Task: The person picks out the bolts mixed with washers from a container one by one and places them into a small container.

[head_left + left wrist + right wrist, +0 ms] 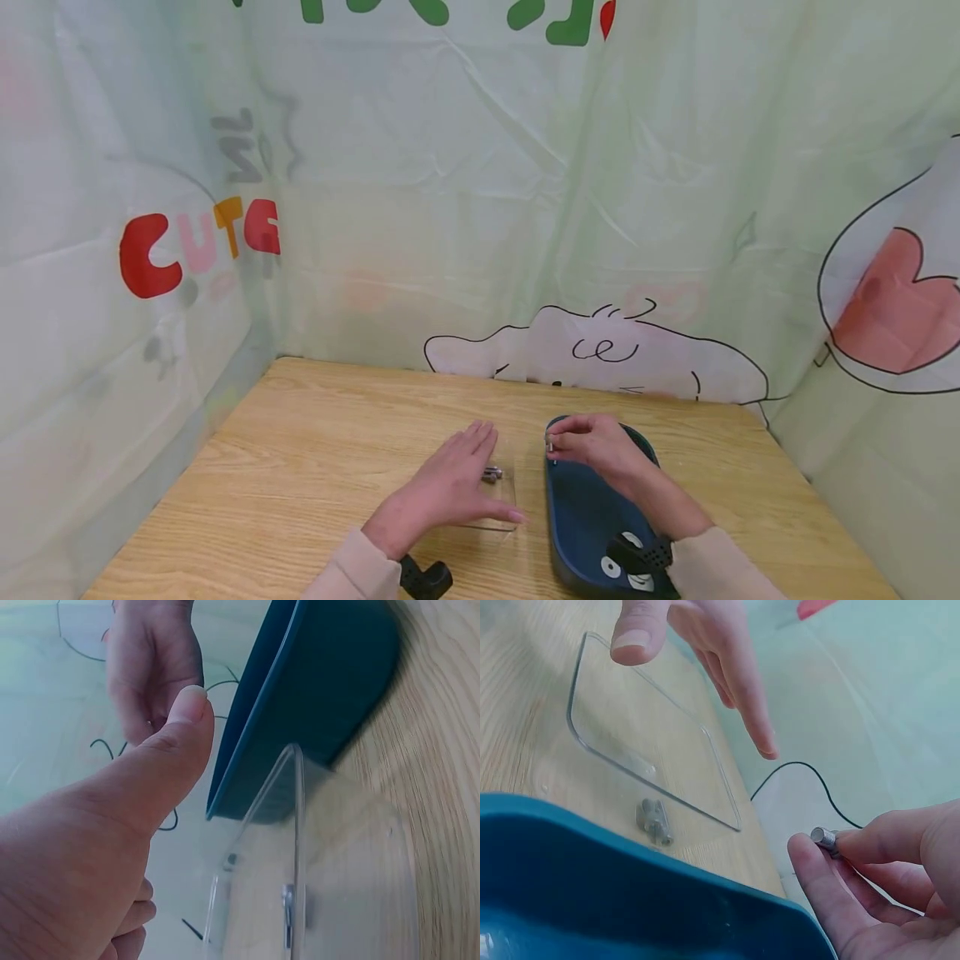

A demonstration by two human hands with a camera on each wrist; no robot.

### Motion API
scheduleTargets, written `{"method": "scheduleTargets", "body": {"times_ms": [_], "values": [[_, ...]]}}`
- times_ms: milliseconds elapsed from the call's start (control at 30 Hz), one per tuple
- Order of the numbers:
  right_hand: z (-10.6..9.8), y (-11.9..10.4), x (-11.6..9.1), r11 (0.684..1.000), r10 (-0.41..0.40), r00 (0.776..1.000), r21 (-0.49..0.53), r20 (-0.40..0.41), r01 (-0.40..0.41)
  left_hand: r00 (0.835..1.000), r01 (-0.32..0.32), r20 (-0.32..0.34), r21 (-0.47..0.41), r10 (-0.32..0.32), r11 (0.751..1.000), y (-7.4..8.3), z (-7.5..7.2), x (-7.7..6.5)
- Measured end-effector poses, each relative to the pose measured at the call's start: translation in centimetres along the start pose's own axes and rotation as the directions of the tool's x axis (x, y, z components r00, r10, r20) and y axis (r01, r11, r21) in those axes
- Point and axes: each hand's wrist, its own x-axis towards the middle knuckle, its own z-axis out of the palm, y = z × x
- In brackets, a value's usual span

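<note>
My right hand [603, 454] pinches a small silvery bolt [825, 838] between thumb and fingertips, its threaded end showing in the right wrist view. This hand is over the far end of a dark blue tub [588, 504]. To the left, my left hand [450, 487] hovers over a clear plastic box [571, 712], thumb spread away from the straight fingers. Several metal pieces [654, 821] lie together inside the box, partly hidden by the left hand in the head view. Whether the left hand touches the box rim, I cannot tell.
Box and tub stand side by side on a wooden table [315, 442], a narrow gap between them. White eyes decorate the tub's near end. A printed curtain [450, 208] hangs behind the table and along both sides.
</note>
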Motion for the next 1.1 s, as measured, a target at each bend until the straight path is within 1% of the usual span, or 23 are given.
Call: {"method": "scheduleTargets", "body": {"times_ms": [67,167,367,633,700,833,1100], "values": [[0.4,-0.1,0.1,1.0,0.005,1.0,-0.012,-0.005,-0.005,1.0,0.002,-0.003,0.012,-0.002,1.0,-0.4,0.0,-0.1],[1.0,-0.2,0.3,1.0,0.008,1.0,-0.027,0.002,-0.008,1.0,0.014,-0.014,0.002,-0.013,1.0,-0.9,0.0,-0.5],[2.2,-0.4,0.7,0.998,-0.007,0.999,-0.056,0.05,0.01,0.999,0.035,-0.037,-0.017,-0.035,0.999,-2.0,0.0,-1.1],[4.4,-0.4,1.7,0.996,-0.033,0.997,-0.075,0.071,0.039,0.996,0.073,-0.048,-0.001,-0.073,0.997,-3.2,0.4,-2.1],[5.1,-0.4,2.0,0.996,-0.026,0.997,-0.087,0.072,0.032,0.995,0.084,-0.045,0.001,-0.084,0.996,-3.5,0.5,-2.3],[6.4,-0.3,2.3,0.993,0.009,0.999,-0.117,0.045,-0.003,0.994,0.1,-0.037,0.004,-0.099,0.995,-3.8,0.7,-2.5],[8.4,0.1,2.8,0.982,0.036,0.998,-0.186,0.044,-0.028,0.992,0.121,-0.043,-0.003,-0.121,0.993,-4.3,1.0,-2.8]]}}
